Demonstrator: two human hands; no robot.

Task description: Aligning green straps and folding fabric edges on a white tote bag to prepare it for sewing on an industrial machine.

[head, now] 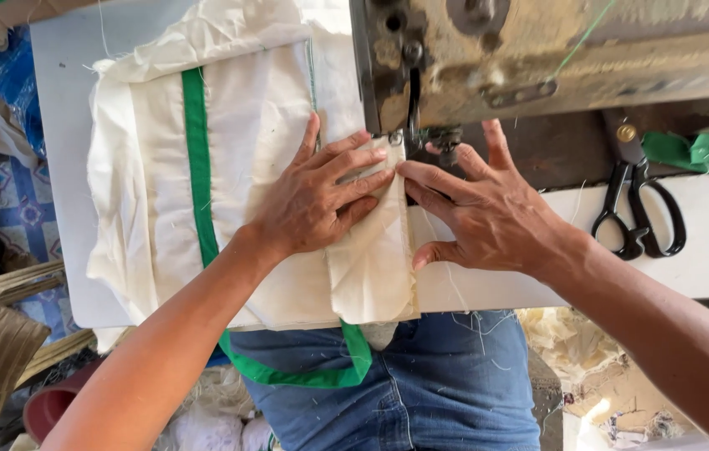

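Observation:
A cream cloth (237, 125) with a green trim strip (197, 159) lies spread on the white sewing table (62, 209). My left hand (317, 196) presses flat on the cloth, fingers spread and pointing toward the needle. My right hand (488, 209) lies flat just right of the folded cloth edge (371, 267), its fingertips meeting those of the left at the seam. Both hands sit right below the presser foot (442, 138) of a worn, rusty sewing machine (555, 50). The green trim hangs off the table's front edge in a loop (312, 372).
Black scissors (638, 213) lie on the table at the right, with a scrap of green cloth (697, 150) behind them. A green thread (584, 38) runs across the machine head. My blue jeans (421, 384) show below the table. Fabric scraps and baskets crowd the floor.

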